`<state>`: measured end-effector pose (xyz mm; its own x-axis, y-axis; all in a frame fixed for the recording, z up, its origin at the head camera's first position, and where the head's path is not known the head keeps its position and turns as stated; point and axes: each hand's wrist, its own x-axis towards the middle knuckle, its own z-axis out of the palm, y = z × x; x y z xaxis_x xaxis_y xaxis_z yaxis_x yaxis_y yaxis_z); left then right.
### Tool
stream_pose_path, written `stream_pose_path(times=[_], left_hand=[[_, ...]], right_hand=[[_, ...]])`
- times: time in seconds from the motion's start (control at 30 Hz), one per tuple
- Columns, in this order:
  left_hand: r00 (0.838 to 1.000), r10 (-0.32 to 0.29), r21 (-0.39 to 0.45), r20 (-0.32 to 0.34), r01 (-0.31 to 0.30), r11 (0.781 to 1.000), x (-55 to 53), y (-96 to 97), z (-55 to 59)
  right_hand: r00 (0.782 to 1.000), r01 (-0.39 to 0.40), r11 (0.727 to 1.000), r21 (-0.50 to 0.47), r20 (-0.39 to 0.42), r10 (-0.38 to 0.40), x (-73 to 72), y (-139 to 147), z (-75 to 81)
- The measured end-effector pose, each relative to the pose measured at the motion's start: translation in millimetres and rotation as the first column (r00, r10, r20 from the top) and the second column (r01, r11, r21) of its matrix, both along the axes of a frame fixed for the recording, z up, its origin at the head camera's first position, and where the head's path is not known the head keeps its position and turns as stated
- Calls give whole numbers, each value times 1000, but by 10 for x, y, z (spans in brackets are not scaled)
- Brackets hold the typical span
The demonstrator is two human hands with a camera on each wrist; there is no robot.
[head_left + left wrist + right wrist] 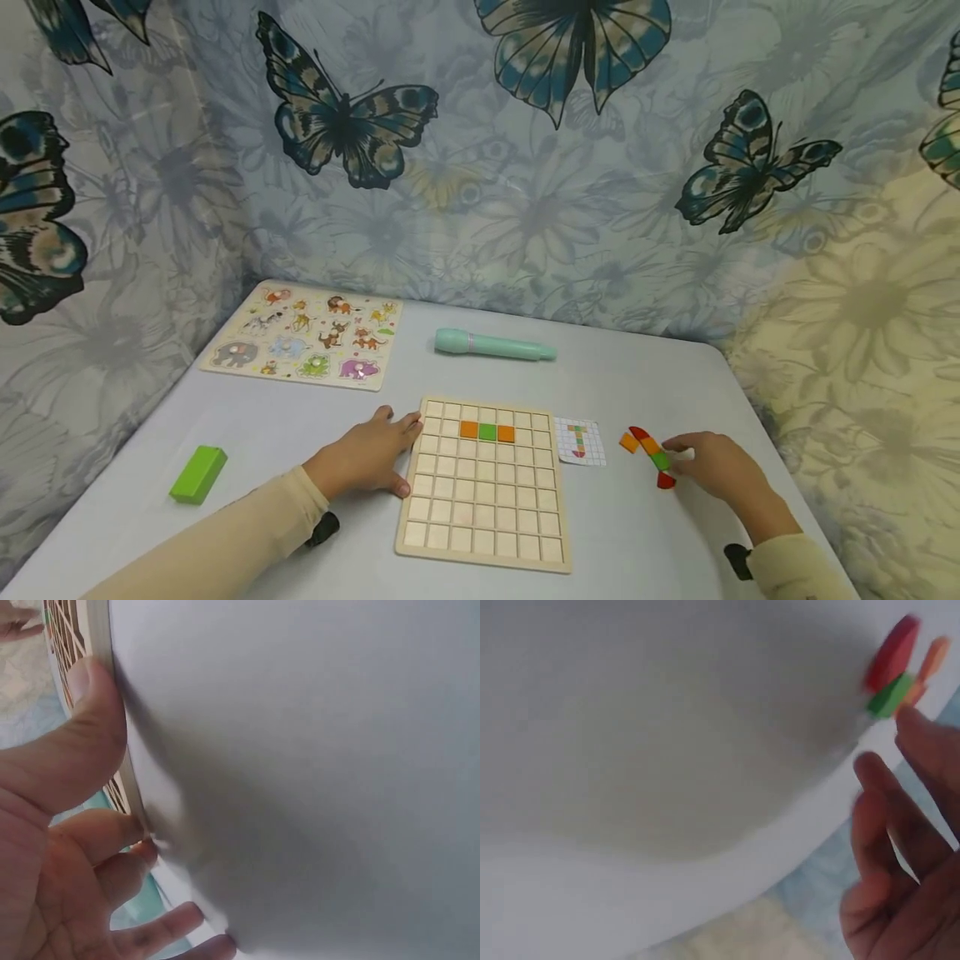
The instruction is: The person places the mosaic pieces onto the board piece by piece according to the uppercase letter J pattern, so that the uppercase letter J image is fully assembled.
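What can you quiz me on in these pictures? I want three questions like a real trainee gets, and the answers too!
1. Counting: how many coloured tiles sit in the squares of the wooden board?
2. True or false: the left hand touches the left edge of the wooden board.
3. Name it: which printed thing lies between the wooden board and the loose pieces by the right hand?

Key:
1. Three: orange, green, orange, side by side in one row.
2. True.
3. The small card with a grid and a coloured pattern on it.
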<state>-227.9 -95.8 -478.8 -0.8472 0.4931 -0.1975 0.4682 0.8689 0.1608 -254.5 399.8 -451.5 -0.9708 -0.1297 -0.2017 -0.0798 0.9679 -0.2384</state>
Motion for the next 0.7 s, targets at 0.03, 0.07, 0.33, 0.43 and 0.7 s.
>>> stream_pose_path(times=[0.03,0.07,0.33,0.43,0.7], left_hand=[[1000,-4,-3,-3,4,1000,3,-2,18],[1000,-5,-7,-6,5,1000,6,-6,30],[1000,9,2,1,-9,1000,14,-49,47],[1000,5,3,1,-5,1000,3,-45,25],[1000,-12,9,-1,12,1000,-11,-18,-6]], right_hand=[[1000,2,1000,-7,17,-1,10,67,-6],[1000,-2,1000,-21,29,3,16,116,-18],[1000,-28,996,-83,-4,27,-48,128,-90],[1000,-10,998,-64,-10,9,-70,92,-103],[999,0,1000,-1,-38,0,-118,2,-155]])
